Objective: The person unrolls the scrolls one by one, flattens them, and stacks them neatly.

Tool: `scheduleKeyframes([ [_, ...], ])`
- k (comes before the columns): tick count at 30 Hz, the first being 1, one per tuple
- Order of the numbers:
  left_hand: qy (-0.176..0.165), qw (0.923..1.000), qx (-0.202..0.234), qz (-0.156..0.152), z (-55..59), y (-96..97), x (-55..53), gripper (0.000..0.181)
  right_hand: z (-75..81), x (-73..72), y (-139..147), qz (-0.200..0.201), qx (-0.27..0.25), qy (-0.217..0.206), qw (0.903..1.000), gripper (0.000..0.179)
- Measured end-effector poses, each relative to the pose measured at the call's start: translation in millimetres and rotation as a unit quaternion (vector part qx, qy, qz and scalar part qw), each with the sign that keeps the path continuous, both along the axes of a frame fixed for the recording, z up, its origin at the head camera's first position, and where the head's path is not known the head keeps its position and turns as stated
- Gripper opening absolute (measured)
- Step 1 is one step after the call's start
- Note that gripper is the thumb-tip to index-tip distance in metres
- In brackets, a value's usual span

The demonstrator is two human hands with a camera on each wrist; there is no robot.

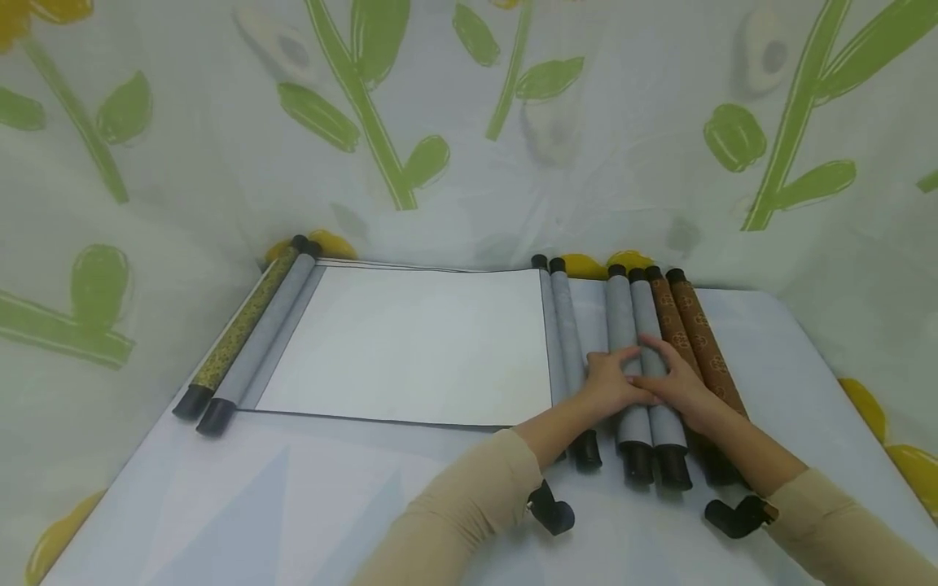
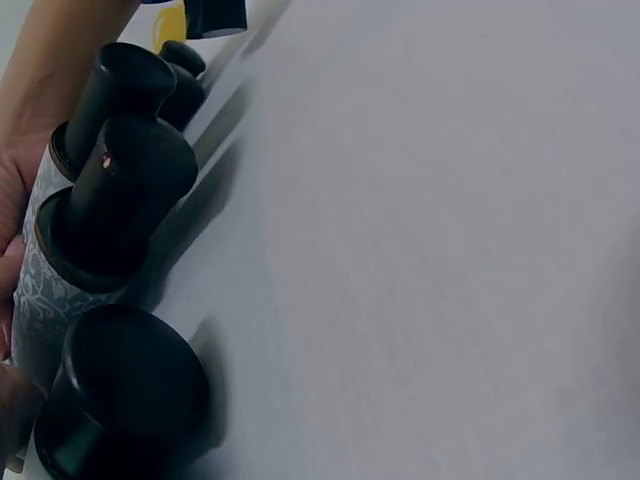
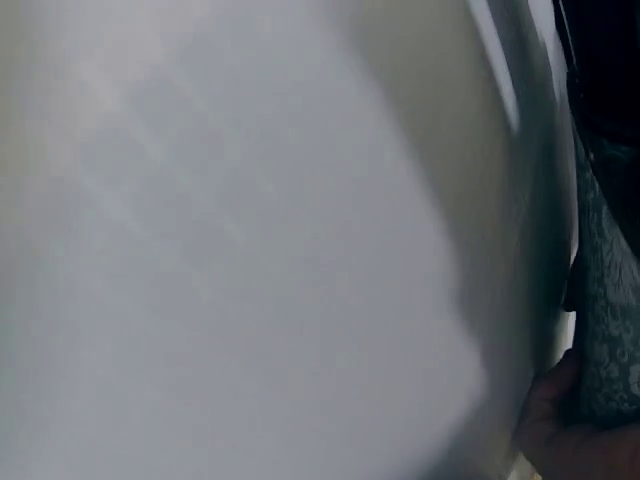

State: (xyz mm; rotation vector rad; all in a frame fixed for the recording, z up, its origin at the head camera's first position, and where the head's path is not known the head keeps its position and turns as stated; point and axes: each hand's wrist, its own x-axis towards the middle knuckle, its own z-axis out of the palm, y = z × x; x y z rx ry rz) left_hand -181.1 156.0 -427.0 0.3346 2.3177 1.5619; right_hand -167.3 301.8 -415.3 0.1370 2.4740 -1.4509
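Note:
Two grey patterned scroll rolls, the left one (image 1: 621, 308) and the right one (image 1: 646, 303), lie side by side on the table's right half in the head view. From the left, my left hand (image 1: 611, 384) grips the left roll with curved fingers. My right hand (image 1: 685, 389) curves round the right roll from the other side. The hands meet over the rolls, and their undersides are hidden. Black end knobs (image 2: 135, 185) show close up in the left wrist view. Grey patterned cloth (image 3: 610, 330) appears at the right edge of the right wrist view, beside some fingers.
An unrolled scroll with a blank white sheet (image 1: 410, 346) lies to the left, between grey rolls. A yellow-green patterned roll (image 1: 245, 325) borders its left end. Two brown flowered rolls (image 1: 707, 346) lie right of my hands. A flowered curtain (image 1: 513, 187) hangs behind the table.

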Motion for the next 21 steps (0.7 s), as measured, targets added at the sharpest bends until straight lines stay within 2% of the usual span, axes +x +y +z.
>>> scheduleKeyframes([
  [7,0.011,0.9997,0.018,-0.014,-4.0,-3.9,3.3,0.066,-2.0,9.1,-1.6,-0.002,-0.014,0.019,0.9997,0.086],
  [11,0.027,0.9982,0.021,-0.049,-4.0,-8.7,3.0,0.069,-0.7,12.8,-3.0,0.007,-0.023,0.039,0.9989,0.084],
  [14,0.034,0.9956,0.041,-0.077,-2.9,-12.6,1.6,0.073,1.9,15.8,-4.5,0.015,-0.034,0.061,0.9974,0.082],
  [19,0.009,0.9908,0.081,-0.108,-1.4,-20.7,0.6,0.074,6.2,20.6,-9.3,0.026,-0.043,0.086,0.9950,0.081],
  [21,0.002,0.9895,0.084,-0.118,-0.1,-25.1,0.9,0.072,7.9,21.5,-11.6,0.030,-0.036,0.092,0.9946,0.079],
])
